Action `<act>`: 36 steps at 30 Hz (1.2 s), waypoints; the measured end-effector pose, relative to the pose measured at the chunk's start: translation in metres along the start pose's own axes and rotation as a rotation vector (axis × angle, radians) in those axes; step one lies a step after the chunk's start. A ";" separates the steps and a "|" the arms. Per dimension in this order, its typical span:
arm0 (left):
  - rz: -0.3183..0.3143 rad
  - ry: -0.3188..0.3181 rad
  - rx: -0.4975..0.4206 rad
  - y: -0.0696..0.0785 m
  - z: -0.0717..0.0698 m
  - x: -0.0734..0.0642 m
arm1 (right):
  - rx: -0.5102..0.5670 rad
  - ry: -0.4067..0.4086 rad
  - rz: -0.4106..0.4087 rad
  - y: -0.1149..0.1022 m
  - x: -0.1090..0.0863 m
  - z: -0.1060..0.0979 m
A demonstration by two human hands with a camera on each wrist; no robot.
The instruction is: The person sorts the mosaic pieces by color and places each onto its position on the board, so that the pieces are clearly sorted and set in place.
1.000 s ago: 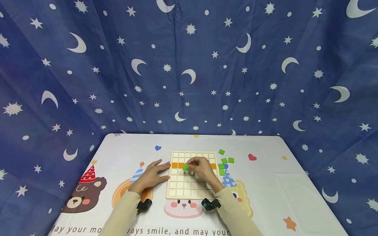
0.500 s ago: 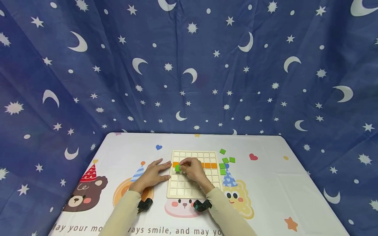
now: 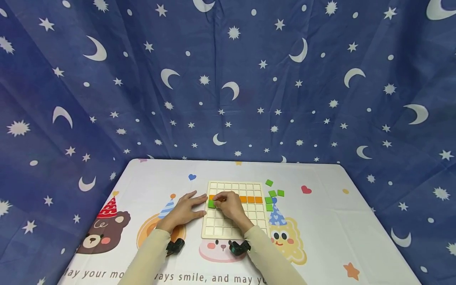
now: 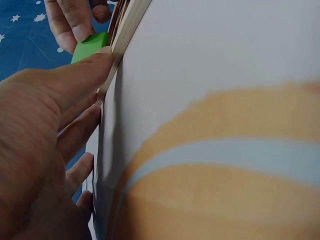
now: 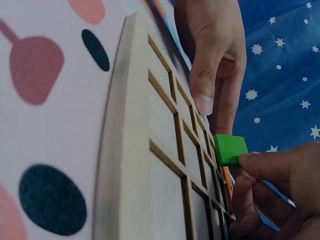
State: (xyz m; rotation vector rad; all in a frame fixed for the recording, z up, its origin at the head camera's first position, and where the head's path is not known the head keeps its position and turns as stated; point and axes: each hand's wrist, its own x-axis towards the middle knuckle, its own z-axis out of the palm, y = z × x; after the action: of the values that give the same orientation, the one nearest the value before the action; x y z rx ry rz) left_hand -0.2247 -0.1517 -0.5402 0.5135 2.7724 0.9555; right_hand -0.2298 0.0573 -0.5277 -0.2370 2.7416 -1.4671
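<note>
A pale wooden grid board [image 3: 218, 231] lies on the table, with a row of orange square tiles [image 3: 251, 199] across it. My right hand [image 3: 229, 206] pinches a green square tile [image 3: 211, 204] between thumb and fingertips, at the leftmost column just below the orange row. In the right wrist view this green tile [image 5: 231, 150] stands tilted close over the grid. My left hand [image 3: 182, 213] is spread flat at the board's left edge, its thumb and fingertips against the side. From the left wrist, the thumb of the left hand [image 4: 45, 115] overlaps the tile's lower edge.
Several loose green tiles [image 3: 268, 200] lie along the board's right side. The white tablecloth [image 3: 313, 229] carries printed cartoon animals and lettering. A blue curtain [image 3: 228, 79] with moons and stars hangs behind the table.
My right hand has carried the green tile leftward from mid-board to the leftmost column and lowered it close to the grid. The left hand stays at the board's edge.
</note>
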 end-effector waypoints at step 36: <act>-0.015 0.009 0.002 0.000 0.002 0.001 | -0.061 -0.033 -0.027 -0.004 -0.005 0.000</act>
State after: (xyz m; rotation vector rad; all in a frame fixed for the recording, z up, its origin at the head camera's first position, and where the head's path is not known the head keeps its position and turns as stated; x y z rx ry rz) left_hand -0.2252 -0.1507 -0.5417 0.4887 2.7813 0.9549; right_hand -0.2242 0.0562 -0.5250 -0.2977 2.7701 -1.3742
